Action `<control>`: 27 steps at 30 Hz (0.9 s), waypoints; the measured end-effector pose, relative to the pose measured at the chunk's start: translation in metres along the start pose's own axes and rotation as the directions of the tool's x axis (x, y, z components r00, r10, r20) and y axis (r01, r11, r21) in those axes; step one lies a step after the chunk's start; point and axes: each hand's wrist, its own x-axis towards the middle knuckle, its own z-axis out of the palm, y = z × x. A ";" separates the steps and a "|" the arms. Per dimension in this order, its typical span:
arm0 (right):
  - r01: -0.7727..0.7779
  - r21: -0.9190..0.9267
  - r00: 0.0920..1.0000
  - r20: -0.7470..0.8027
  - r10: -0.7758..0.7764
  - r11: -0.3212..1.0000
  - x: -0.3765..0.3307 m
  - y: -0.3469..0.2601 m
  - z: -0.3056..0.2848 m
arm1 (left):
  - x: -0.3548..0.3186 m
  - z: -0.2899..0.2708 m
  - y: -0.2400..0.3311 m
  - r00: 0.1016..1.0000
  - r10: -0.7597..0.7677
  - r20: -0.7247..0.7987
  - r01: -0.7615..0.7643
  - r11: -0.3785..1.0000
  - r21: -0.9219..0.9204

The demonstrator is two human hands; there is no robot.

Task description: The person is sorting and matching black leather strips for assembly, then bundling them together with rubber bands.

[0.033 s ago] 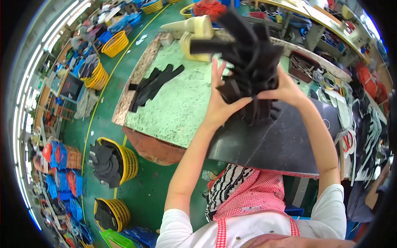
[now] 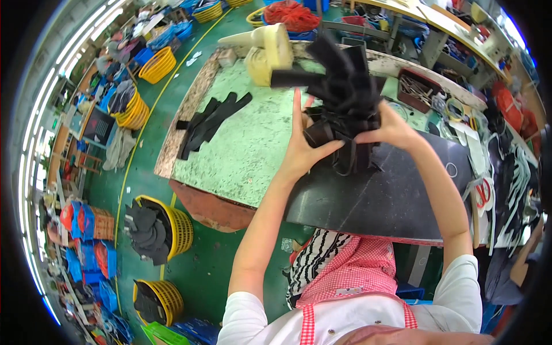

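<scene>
Between both hands, over the worktable, is a thick bundle of flat black strips (image 2: 348, 86), their ends fanning out up and to the left, some smeared by motion. My left hand (image 2: 306, 148) is closed round the bundle's near left side, thumb across the front and fingers partly behind it. On the right side my right hand (image 2: 392, 127) grips the same bundle, its thumb pointing in toward the left thumb; its other fingers are mostly hidden. A small pile of black strips (image 2: 214, 122) lies on the table's green top (image 2: 236, 167) at left.
A dark smooth slab (image 2: 368, 201) covers the near right of the table. Yellow tape rolls (image 2: 270, 54) stand at the far edge. A tool box (image 2: 418, 89) and red-handled scissors (image 2: 483, 191) lie at right. Yellow baskets (image 2: 183, 230) of dark pieces stand on the floor at left.
The bundle of black strips has come down slightly, and its fanned ends have shifted right and nearer. Both hands keep their hold on it.
</scene>
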 end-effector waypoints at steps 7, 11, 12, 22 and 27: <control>-0.197 0.120 0.979 0.077 0.189 0.973 -0.020 0.008 -0.001 | 0.003 0.014 -0.005 0.987 -0.142 0.069 0.135 0.986 0.093; -0.081 -0.063 0.991 0.097 0.087 0.995 -0.026 0.019 -0.002 | 0.008 0.027 0.015 0.943 -0.331 0.044 0.333 0.941 -0.057; -0.053 -0.029 0.998 0.030 0.053 0.998 -0.023 0.030 0.007 | 0.008 0.033 0.010 0.960 -0.276 0.048 0.277 0.961 -0.015; 0.184 -0.119 0.974 -0.109 -0.197 0.976 -0.027 0.030 0.031 | 0.010 0.042 -0.011 0.983 -0.151 0.099 0.166 0.972 -0.166; 0.108 -0.016 0.963 -0.247 -0.109 0.994 -0.031 0.031 0.033 | 0.011 0.036 -0.011 0.986 -0.160 0.050 0.166 0.976 -0.141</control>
